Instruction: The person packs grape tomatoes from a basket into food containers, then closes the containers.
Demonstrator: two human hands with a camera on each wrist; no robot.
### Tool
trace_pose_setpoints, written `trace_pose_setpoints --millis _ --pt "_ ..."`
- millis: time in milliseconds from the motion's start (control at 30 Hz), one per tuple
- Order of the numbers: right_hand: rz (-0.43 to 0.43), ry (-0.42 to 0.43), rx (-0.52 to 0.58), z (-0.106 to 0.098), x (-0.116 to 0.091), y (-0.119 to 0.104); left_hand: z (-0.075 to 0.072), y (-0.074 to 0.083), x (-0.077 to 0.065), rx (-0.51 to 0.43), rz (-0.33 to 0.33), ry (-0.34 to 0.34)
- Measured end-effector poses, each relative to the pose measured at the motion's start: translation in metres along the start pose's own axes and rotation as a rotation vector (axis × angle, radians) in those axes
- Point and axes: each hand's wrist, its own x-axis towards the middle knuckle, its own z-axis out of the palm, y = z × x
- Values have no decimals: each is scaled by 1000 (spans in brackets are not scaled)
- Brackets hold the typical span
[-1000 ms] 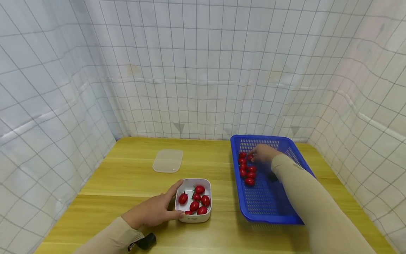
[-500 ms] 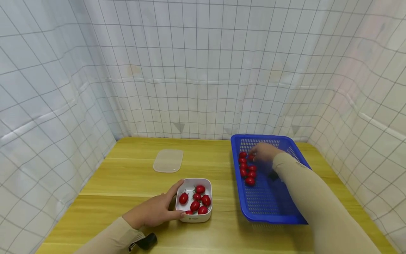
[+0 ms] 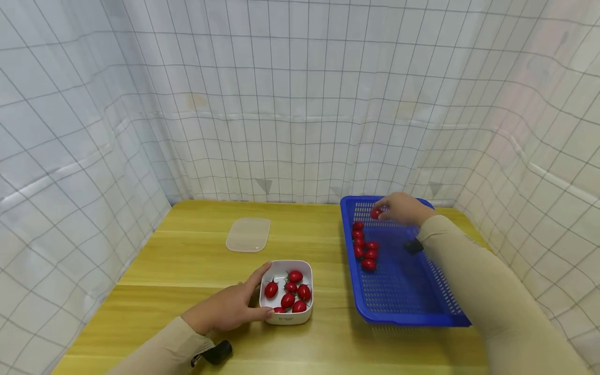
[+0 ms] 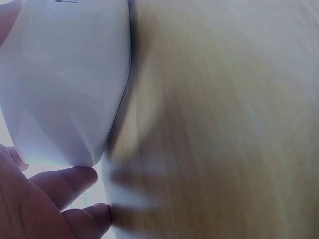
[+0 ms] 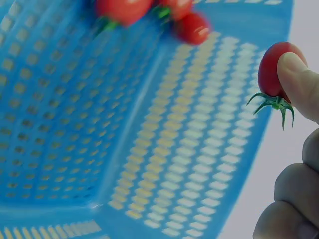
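My right hand (image 3: 404, 208) is over the far end of the blue basket (image 3: 398, 297), pinching a red cherry tomato (image 5: 271, 69) between thumb and fingers. In the right wrist view a green calyx hangs from the fruit's lower end. Several more cherry tomatoes (image 3: 369, 264) lie along the basket's left side. On the table, my left hand (image 3: 227, 310) holds a white square container (image 3: 288, 319) from its left, thumb at the near corner and fingertips behind the far one. Inside it lie several cherry tomatoes (image 3: 288, 300). The left wrist view shows fingertips against its wall (image 4: 70, 89).
A translucent square lid (image 3: 249, 235) lies flat on the wooden table (image 3: 187, 260), behind the container. White grid-patterned curtains (image 3: 290, 104) enclose the table at the back and sides. The basket's raised rim stands between the container and the right hand.
My right hand has risen with a cherry tomato from the group in the basket and moved toward the far rim. The left hand and container stay put.
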Motion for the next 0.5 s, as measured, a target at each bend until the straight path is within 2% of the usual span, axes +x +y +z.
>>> trace_pose_setpoints --millis 367,500 --pt "-114 57 14 -27 -12 -60 -2 0 -1 -14 -1 -2" --pt "-143 36 12 -30 -15 -89 -2 1 -2 -7 0 1"
